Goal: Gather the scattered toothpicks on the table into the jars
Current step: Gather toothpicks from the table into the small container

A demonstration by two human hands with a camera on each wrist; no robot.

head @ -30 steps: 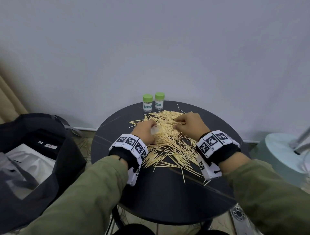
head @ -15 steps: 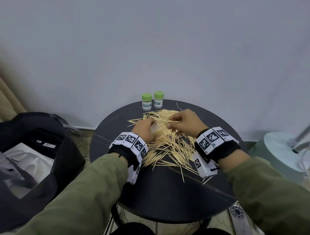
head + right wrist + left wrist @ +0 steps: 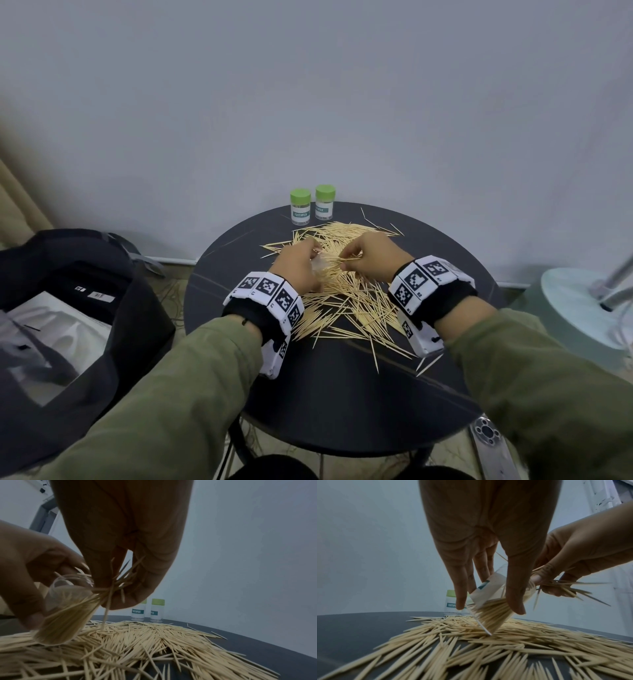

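A heap of scattered toothpicks (image 3: 346,301) covers the middle of the round black table (image 3: 342,404). My left hand (image 3: 301,263) grips a clear open jar (image 3: 489,609), tilted and partly filled with toothpicks, its lower edge resting on the heap (image 3: 471,649). My right hand (image 3: 370,255) pinches a small bunch of toothpicks (image 3: 118,580) at the jar's mouth (image 3: 68,582). Two closed jars with green lids (image 3: 300,206) (image 3: 324,202) stand at the table's far edge.
A black bag (image 3: 68,308) with white contents sits on the floor at the left. A pale round lamp base (image 3: 582,308) stands at the right. A few stray toothpicks (image 3: 426,365) lie near my right wrist. A grey wall is close behind the table.
Both hands have moved slightly away from me and closer together over the heap. The right hand's toothpick bunch now meets the jar's mouth.
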